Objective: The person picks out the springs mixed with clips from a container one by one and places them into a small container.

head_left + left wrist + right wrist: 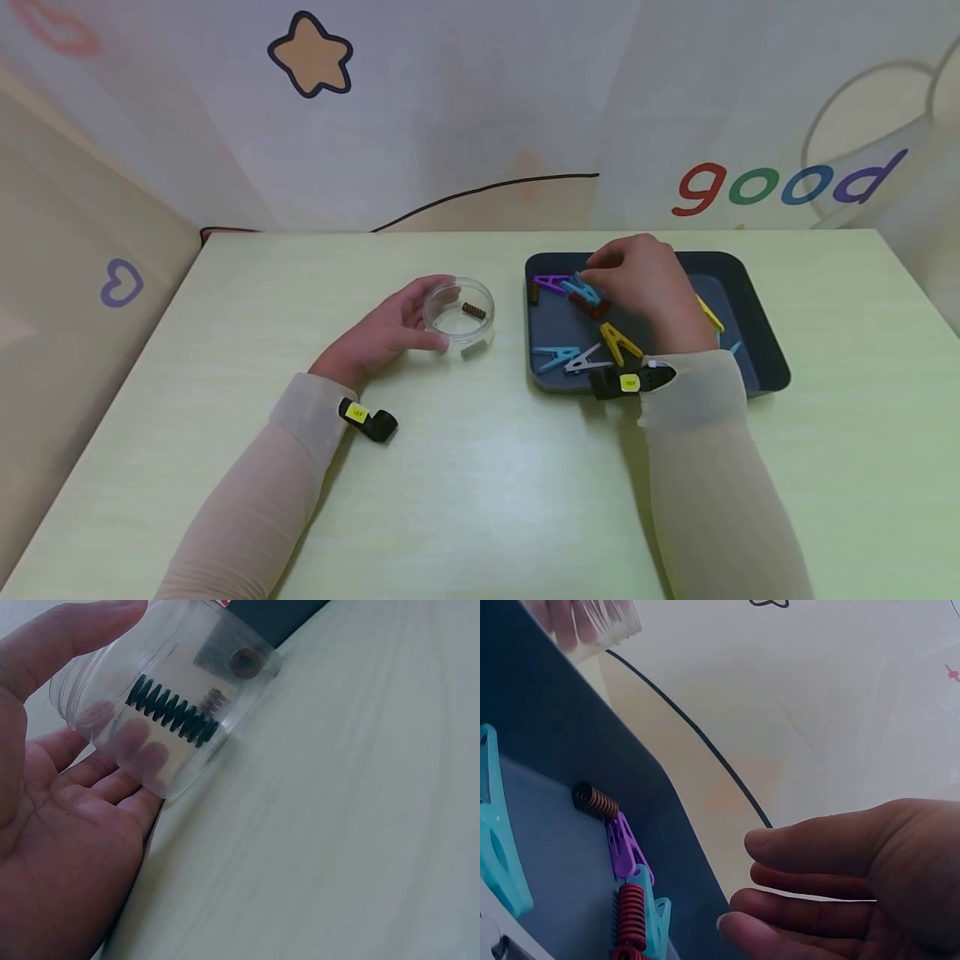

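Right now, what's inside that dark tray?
The dark tray holds a purple clip, a white clip, blue clips, yellow clips, red springs and a brown spring. The right hand hides part; what's beneath can't be seen.

Head view high, facing forward-down; wrist views close; all share clear jar.

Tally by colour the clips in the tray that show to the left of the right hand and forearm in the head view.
Blue clips: 2
Purple clip: 1
Yellow clip: 1
White clip: 1
Total: 5
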Demonstrator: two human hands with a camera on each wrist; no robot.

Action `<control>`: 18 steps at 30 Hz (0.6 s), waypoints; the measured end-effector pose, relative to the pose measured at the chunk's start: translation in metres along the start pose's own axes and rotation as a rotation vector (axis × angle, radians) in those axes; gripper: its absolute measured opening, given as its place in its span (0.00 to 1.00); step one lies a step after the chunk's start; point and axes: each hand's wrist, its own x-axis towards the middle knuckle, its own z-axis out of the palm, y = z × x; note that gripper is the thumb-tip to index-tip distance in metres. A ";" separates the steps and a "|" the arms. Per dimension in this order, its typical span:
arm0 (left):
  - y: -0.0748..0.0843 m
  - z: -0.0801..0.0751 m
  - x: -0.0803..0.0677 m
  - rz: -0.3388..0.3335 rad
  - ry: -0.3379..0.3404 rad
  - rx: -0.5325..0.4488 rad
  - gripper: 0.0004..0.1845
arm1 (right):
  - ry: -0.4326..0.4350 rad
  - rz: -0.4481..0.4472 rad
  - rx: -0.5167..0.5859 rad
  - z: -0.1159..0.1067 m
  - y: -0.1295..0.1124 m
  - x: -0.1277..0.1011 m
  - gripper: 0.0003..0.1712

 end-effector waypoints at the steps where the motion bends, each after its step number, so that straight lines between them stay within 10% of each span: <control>1: 0.000 0.000 0.000 -0.001 0.001 0.002 0.43 | -0.004 0.003 -0.006 0.000 0.000 0.000 0.20; 18: 0.000 0.000 -0.001 0.016 -0.007 -0.032 0.43 | -0.069 0.028 -0.037 -0.001 0.009 0.002 0.23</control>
